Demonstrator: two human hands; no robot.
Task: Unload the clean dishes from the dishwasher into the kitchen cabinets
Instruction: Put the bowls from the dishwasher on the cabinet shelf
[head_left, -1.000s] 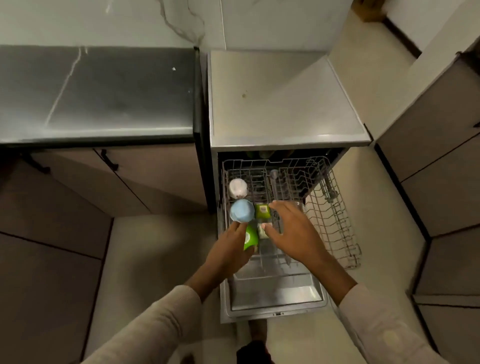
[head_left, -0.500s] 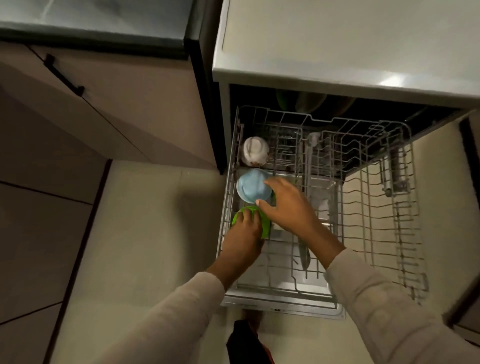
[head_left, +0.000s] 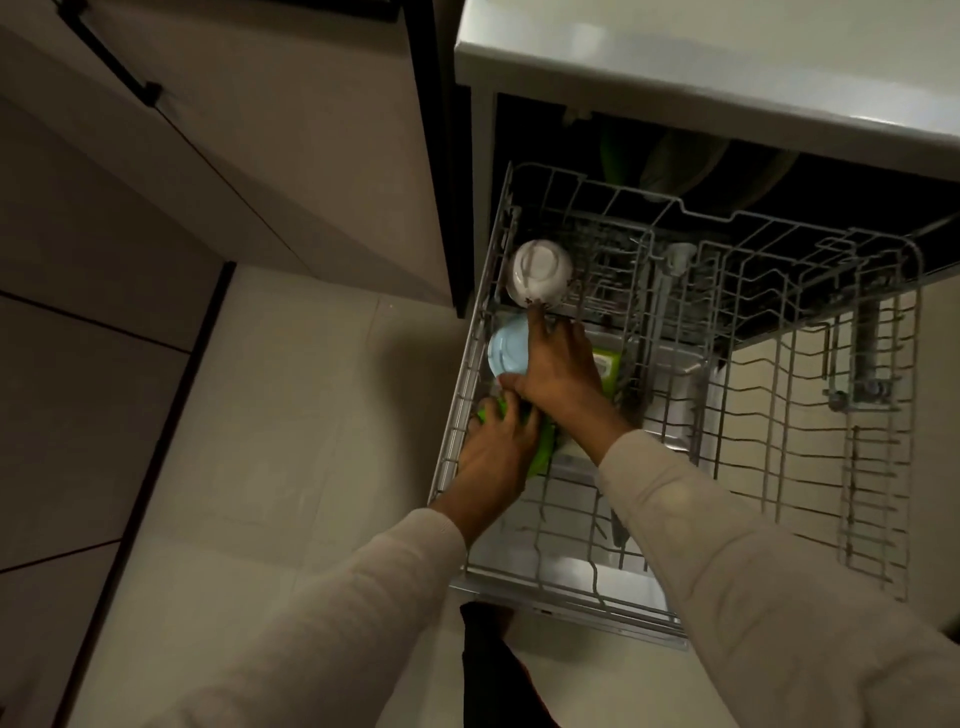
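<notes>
The dishwasher's wire rack (head_left: 779, 415) is pulled out. Three upturned cups stand in a row along its left side: a white cup (head_left: 540, 273) farthest back, a light blue cup (head_left: 506, 345) in the middle, a green cup (head_left: 543, 452) nearest me. My left hand (head_left: 496, 449) lies over the green cup with its fingers curled round it. My right hand (head_left: 558, 364) covers the blue cup, thumb at its near side, forefinger stretched up and touching the white cup's lower rim. A green-and-white item (head_left: 608, 364) sits just right of that hand.
Dark dishes (head_left: 691, 166) stand deep inside the dishwasher under its white top (head_left: 727, 62). A cabinet door with a black handle (head_left: 111, 65) is at the left. The open dishwasher door (head_left: 582, 582) lies below the rack, over a pale tiled floor (head_left: 291, 467).
The camera has dropped closer to the rack. My right hand slid farther back over the blue cup, its forefinger now at the white cup. My left hand stays on the green cup.
</notes>
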